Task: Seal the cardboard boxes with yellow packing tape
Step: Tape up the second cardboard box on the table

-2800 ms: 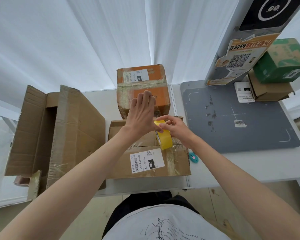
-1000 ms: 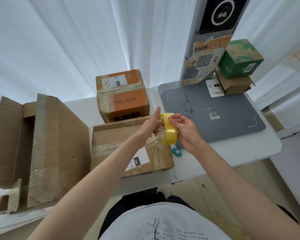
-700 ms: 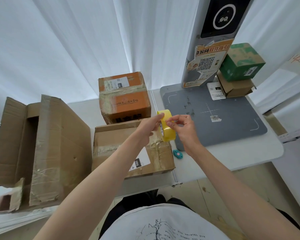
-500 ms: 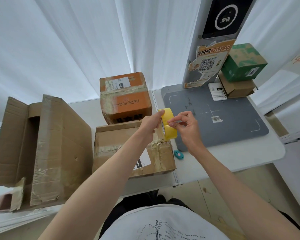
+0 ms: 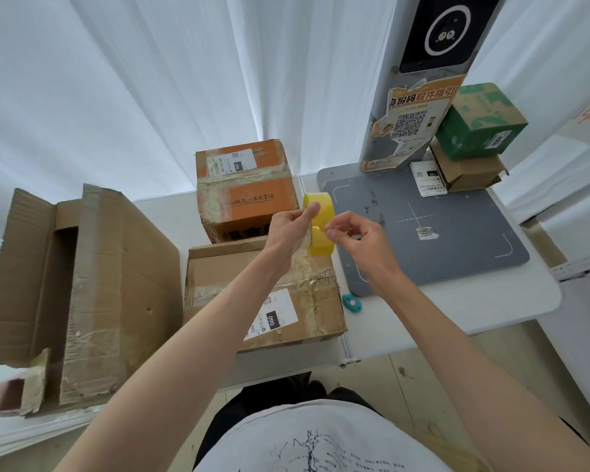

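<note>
My left hand (image 5: 292,229) grips the yellow tape roll (image 5: 321,224) upright in the air, thumb on its rim. My right hand (image 5: 353,235) pinches at the roll's outer face with thumb and forefinger, at the tape's end. Both hover above the far right corner of a flat brown box (image 5: 218,277) with a white label and old clear tape. Behind it stands an orange box (image 5: 249,189), taped shut. A large brown box (image 5: 82,284) lies on its side at the left, flaps open.
A small teal cutter (image 5: 351,303) lies on the white table (image 5: 457,301) right of the flat box. A grey scanning mat (image 5: 457,226) with a post and screen fills the right. A green box (image 5: 481,122) sits on a brown one at the back right.
The tape roll has been lifted a little and turned in my hands. My left hand went from open fingers beside the roll to gripping it, and my right fingers now pick at its face.
</note>
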`<action>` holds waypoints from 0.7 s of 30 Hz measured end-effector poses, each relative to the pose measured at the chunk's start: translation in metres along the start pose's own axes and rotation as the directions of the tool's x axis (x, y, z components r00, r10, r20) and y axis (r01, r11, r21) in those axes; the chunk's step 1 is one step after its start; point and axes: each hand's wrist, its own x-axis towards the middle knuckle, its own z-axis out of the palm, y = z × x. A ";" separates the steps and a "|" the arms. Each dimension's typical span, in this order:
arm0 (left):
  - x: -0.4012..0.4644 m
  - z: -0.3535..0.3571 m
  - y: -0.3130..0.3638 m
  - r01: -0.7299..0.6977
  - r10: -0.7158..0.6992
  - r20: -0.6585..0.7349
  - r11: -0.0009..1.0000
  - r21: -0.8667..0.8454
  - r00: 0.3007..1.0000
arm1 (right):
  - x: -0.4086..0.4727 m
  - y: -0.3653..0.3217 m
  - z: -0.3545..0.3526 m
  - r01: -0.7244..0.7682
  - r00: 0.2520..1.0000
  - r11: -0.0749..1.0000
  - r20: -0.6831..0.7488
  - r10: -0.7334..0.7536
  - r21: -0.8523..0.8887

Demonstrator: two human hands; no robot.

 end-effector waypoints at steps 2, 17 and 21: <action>-0.001 -0.001 0.003 -0.042 0.042 -0.011 0.999 0.010 0.999 | 0.003 -0.002 0.001 -0.004 1.000 1.000 -0.005 0.004 -0.020; -0.011 -0.010 -0.001 -0.100 0.100 0.004 0.992 0.073 0.995 | 0.010 -0.008 0.006 -0.075 0.996 0.982 -0.062 0.066 -0.172; -0.015 -0.008 0.001 -0.108 0.108 -0.003 0.990 0.089 0.994 | 0.011 -0.004 0.001 -0.093 0.995 0.959 -0.070 0.076 -0.270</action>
